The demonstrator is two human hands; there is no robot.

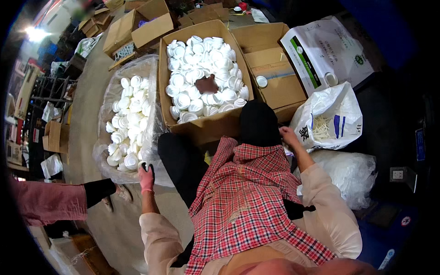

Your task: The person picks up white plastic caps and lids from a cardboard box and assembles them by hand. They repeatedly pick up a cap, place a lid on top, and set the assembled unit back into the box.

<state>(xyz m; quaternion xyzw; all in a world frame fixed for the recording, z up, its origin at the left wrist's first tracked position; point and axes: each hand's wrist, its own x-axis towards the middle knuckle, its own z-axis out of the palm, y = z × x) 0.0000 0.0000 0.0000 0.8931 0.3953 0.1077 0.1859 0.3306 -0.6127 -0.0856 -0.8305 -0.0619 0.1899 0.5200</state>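
Concrete floor (87, 110) takes up the left of frame. Upper centre: large open brown cardboard box (204, 123) full of white plastic caps (201, 78), one dark brown patch of box bottom showing mid-pile. Left of it, touching the box side: clear plastic bag (107, 96), mouth open, also full of white round caps (130, 119). Upper right: second open cardboard box (275, 68), nearly bare, single white cap (261, 81) inside. Right of centre: white plastic sack (327, 114) with pale thin sticks in it, printed white sack (321, 50) behind it, crumpled clear bag (348, 169) below. Red checked apron (247, 192) over lap, lower centre. Left hand (146, 176) in pink glove, at lower rim of the clear bag, fingers curled around one white cap. Right hand (288, 136) bare, at lower right corner of the big box beside the white sack; fingers bent, can't tell if it holds anything. Another person's pink sleeve (46, 201) at lower left.
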